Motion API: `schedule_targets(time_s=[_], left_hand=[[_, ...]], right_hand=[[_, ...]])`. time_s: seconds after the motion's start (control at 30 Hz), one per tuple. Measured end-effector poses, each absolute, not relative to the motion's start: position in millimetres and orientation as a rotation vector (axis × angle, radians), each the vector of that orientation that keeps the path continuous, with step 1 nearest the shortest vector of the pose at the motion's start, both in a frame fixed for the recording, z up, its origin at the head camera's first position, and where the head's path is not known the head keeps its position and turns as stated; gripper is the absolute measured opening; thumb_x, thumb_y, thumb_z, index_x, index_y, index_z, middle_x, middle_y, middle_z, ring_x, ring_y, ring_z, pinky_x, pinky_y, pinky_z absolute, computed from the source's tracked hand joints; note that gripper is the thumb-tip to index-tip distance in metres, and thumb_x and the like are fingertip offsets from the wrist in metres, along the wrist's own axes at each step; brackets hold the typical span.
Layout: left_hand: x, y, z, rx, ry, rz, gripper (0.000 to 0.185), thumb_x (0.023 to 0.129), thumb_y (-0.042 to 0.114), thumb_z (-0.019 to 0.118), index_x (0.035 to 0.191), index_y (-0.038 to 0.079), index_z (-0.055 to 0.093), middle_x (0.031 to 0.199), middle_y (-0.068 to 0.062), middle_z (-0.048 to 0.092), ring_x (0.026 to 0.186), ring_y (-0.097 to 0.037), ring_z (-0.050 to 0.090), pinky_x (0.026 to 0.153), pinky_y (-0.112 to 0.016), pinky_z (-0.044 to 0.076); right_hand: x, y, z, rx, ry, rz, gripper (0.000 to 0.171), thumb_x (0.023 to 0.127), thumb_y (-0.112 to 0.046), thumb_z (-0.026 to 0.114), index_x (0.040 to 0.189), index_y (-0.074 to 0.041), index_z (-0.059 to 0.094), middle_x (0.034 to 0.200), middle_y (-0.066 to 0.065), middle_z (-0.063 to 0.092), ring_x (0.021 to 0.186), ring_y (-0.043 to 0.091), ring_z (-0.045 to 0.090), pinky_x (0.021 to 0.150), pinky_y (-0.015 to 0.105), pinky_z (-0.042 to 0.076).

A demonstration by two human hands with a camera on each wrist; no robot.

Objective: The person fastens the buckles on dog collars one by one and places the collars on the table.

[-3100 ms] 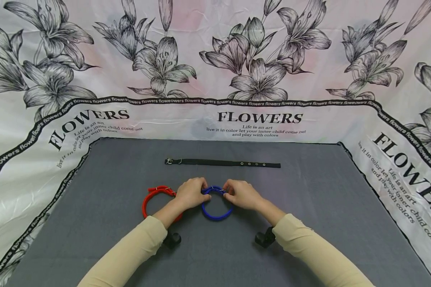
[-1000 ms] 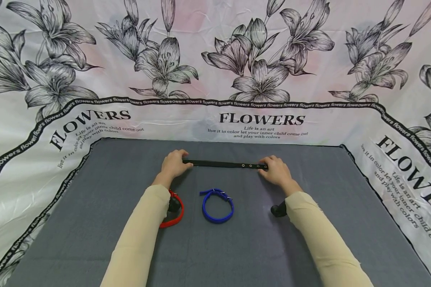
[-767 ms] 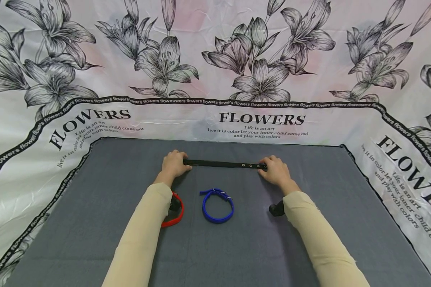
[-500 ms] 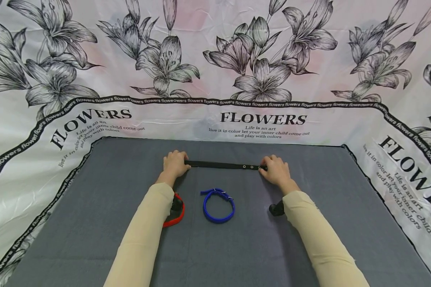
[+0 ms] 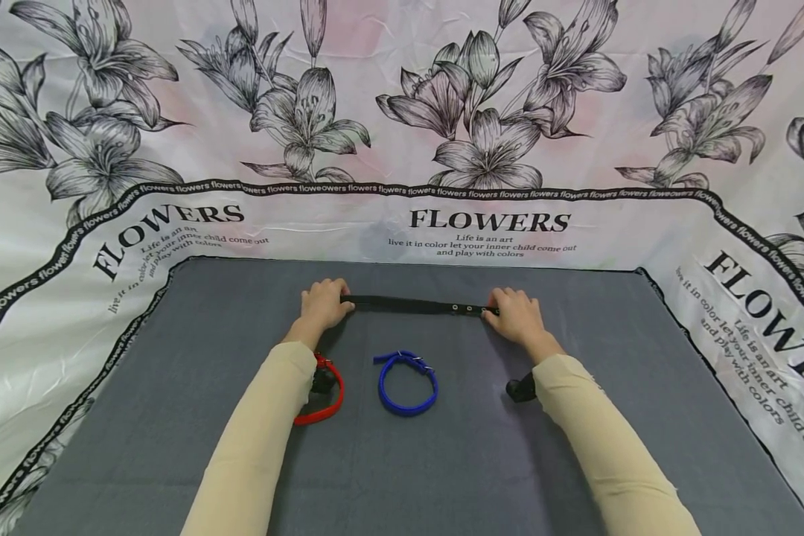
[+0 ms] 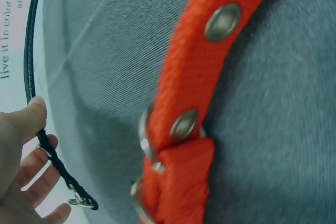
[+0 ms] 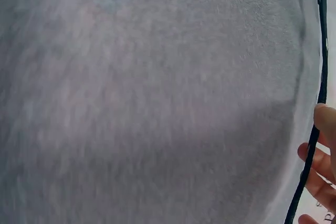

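A black pet collar (image 5: 409,304) stretches nearly straight between my two hands at the far side of the table. My left hand (image 5: 323,304) pinches it near the buckle end; in the left wrist view the metal buckle (image 6: 81,199) hangs beyond the fingers. At the eyelet end, my right hand (image 5: 514,316) pinches the strap between thumb and fingers. Nearer to me lies a blue collar (image 5: 407,411), buckled into a ring. A red collar (image 5: 335,408), also looped, lies partly hidden under my left forearm; its metal studs and buckle show large in the left wrist view.
Grey cloth (image 5: 442,469) covers the table. Behind it and along both sides runs a white floral sheet (image 5: 362,223) with printed lettering. A black wrist camera (image 5: 521,388) sticks out from the right sleeve, and another from the left.
Both hands have left the blue collar, moved forward and apart, and taken hold of the black collar's ends. Over the last second hands and collar have barely shifted.
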State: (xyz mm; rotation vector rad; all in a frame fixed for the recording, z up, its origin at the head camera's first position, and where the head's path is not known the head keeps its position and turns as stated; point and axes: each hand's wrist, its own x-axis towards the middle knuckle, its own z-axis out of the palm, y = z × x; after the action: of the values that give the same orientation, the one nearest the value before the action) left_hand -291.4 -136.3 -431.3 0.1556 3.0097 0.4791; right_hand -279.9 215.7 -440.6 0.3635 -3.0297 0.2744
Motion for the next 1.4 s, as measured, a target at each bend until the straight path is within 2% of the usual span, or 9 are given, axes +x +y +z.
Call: schedule_targets(time_s=[0.17, 0.47, 0.7, 0.87, 1.13, 1.27, 1.33, 1.4], left_hand=[[-286.3, -138.9, -417.3, 0.213, 3.038, 0.505, 0.032, 0.09, 0.033, 0.059, 0.115, 0.012, 0.058, 0.114, -0.011, 0.056, 0.107, -0.033, 0.049, 0.089, -0.05, 0.037], [-280.0, -144.7, -407.8, 0.276, 3.055, 0.547, 0.032, 0.092, 0.031, 0.057, 0.117, 0.011, 0.058, 0.115, -0.013, 0.057, 0.107, -0.034, 0.05, 0.089, -0.05, 0.037], [-272.3, -148.7, -408.8, 0.321, 3.058, 0.589, 0.028, 0.093, 0.03, 0.055, 0.112, 0.011, 0.062, 0.107, -0.011, 0.059, 0.1, -0.031, 0.051, 0.084, -0.046, 0.038], [-265.5, -153.4, -407.5, 0.375, 3.072, 0.612, 0.027, 0.094, 0.028, 0.054, 0.112, 0.009, 0.063, 0.107, -0.011, 0.06, 0.101, -0.032, 0.052, 0.086, -0.048, 0.039], [-252.6, -168.0, -406.5, 0.454, 3.058, 0.693, 0.023, 0.094, 0.017, 0.053, 0.112, 0.006, 0.063, 0.108, -0.014, 0.061, 0.103, -0.034, 0.054, 0.089, -0.051, 0.04], [-247.0, -173.9, -409.1, 0.43, 3.044, 0.753, 0.02, 0.093, 0.018, 0.055, 0.108, 0.009, 0.065, 0.101, -0.01, 0.064, 0.086, -0.026, 0.057, 0.074, -0.041, 0.046], [-246.0, -177.0, -411.6, 0.394, 3.031, 0.8, 0.018, 0.092, 0.021, 0.057, 0.104, 0.012, 0.066, 0.096, -0.007, 0.066, 0.075, -0.022, 0.055, 0.063, -0.035, 0.043], [-245.5, -178.9, -413.5, 0.36, 3.03, 0.846, 0.015, 0.09, 0.024, 0.06, 0.1, 0.015, 0.067, 0.094, -0.005, 0.066, 0.071, -0.019, 0.054, 0.058, -0.031, 0.041]], right_hand=[[-280.6, 220.7, -435.4, 0.383, -3.036, 0.276, 0.024, 0.091, -0.029, 0.057, 0.103, -0.009, 0.059, 0.101, 0.011, 0.062, 0.096, 0.033, 0.053, 0.077, 0.049, 0.037], [-273.7, 222.7, -422.8, 0.471, -2.963, 0.269, 0.018, 0.092, -0.027, 0.055, 0.1, -0.011, 0.06, 0.099, 0.01, 0.06, 0.091, 0.032, 0.056, 0.075, 0.05, 0.04], [-268.0, 224.6, -419.2, 0.554, -2.898, 0.294, 0.014, 0.093, -0.021, 0.054, 0.098, -0.01, 0.061, 0.095, 0.009, 0.061, 0.084, 0.028, 0.06, 0.073, 0.05, 0.043], [-264.6, 226.3, -417.1, 0.628, -2.835, 0.343, 0.01, 0.091, -0.014, 0.055, 0.095, -0.009, 0.063, 0.088, 0.008, 0.063, 0.076, 0.024, 0.06, 0.066, 0.044, 0.046], [-257.7, 225.7, -417.1, 0.69, -2.844, 0.421, 0.01, 0.091, -0.012, 0.057, 0.097, -0.007, 0.064, 0.09, 0.007, 0.064, 0.074, 0.02, 0.061, 0.063, 0.037, 0.049], [-253.2, 226.5, -417.3, 0.658, -2.827, 0.437, 0.007, 0.089, -0.013, 0.06, 0.091, -0.008, 0.064, 0.087, 0.006, 0.066, 0.071, 0.019, 0.061, 0.062, 0.037, 0.049], [-251.9, 227.7, -417.0, 0.616, -2.837, 0.439, 0.007, 0.088, -0.016, 0.062, 0.09, -0.009, 0.064, 0.086, 0.006, 0.067, 0.07, 0.019, 0.061, 0.063, 0.038, 0.049], [-250.5, 228.7, -416.5, 0.566, -2.859, 0.446, 0.01, 0.088, -0.019, 0.062, 0.091, -0.01, 0.064, 0.089, 0.006, 0.067, 0.072, 0.02, 0.062, 0.064, 0.04, 0.05]])
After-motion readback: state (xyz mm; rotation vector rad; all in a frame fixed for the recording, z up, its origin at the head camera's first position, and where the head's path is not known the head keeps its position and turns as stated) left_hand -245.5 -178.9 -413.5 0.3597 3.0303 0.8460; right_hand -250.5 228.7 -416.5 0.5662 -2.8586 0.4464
